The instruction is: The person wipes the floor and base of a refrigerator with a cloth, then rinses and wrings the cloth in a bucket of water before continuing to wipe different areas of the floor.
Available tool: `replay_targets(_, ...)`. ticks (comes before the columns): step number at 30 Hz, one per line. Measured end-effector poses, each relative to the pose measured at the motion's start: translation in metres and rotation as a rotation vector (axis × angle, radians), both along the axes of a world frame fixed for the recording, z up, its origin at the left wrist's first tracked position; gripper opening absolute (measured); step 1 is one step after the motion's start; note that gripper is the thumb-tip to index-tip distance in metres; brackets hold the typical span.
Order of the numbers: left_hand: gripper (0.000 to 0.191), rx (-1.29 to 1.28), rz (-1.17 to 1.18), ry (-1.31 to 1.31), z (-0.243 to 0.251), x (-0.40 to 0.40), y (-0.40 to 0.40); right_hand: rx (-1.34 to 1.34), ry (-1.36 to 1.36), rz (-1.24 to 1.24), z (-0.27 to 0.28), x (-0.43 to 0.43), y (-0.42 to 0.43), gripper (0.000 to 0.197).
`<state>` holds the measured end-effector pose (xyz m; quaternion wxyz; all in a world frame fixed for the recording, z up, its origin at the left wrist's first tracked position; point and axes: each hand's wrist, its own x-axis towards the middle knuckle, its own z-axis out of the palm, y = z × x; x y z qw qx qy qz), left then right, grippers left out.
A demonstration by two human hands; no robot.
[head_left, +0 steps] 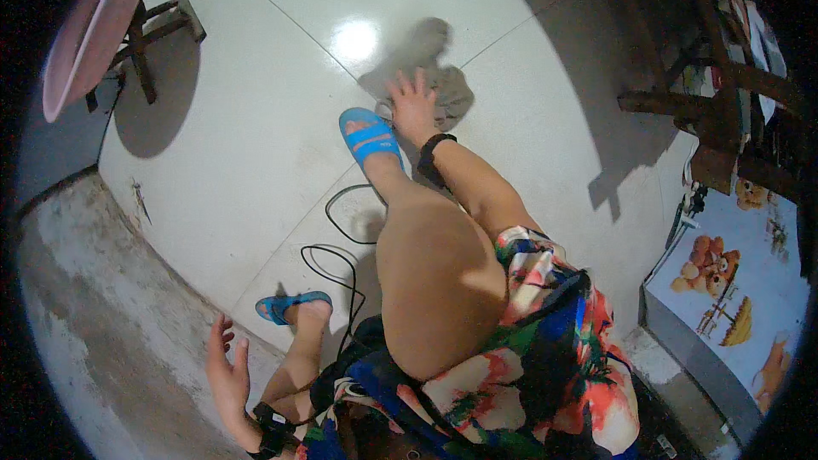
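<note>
On the pale tiled floor, my right hand presses down on a crumpled grey-brown cloth with its fingers spread. The cloth lies just past the toes of a blue sandal on one foot. My left hand hangs at the lower left with its fingers apart and nothing in it, near the other blue sandal. Each wrist has a black band on it.
A pink basin rests on a dark wooden stand at the upper left. A black cable loops across the floor near my feet. Dark wooden furniture and a bear-patterned surface are at the right. A rough concrete ledge borders the left.
</note>
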<state>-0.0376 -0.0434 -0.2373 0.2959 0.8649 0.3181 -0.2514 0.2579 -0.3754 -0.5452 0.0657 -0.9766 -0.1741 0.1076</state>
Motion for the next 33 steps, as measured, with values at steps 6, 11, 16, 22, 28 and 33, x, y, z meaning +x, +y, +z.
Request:
replay_targets(6, 0.048, -0.033, 0.032, -0.002, -0.005, -0.027, -0.002, -0.103, 0.047, 0.053, -0.009, -0.042, -0.112, 0.055)
replay_targets(11, 0.048, -0.010, 0.034, -0.030, 0.004, -0.037, -0.014, -0.404, 0.172, -0.160, 0.014, -0.088, -0.184, 0.064)
replay_targets(16, 0.050, 0.051, 0.007, -0.026, 0.007, -0.055, -0.024, -0.248, -0.070, -0.022, 0.023, -0.123, -0.145, 0.051)
replay_targets(22, 0.050, 0.061, -0.023, 0.012, 0.013, -0.068, -0.046, -0.160, 0.206, 0.220, 0.010, -0.170, -0.118, 0.038)
replay_targets(28, 0.047, -0.047, -0.041, -0.110, -0.007, -0.090, -0.042, -0.158, 0.408, -0.015, -0.026, -0.200, -0.212, 0.022)
replay_targets(33, 0.047, 0.027, -0.111, -0.098, -0.017, -0.107, -0.028, -0.274, 0.264, -0.174, 0.033, -0.234, -0.295, 0.019)
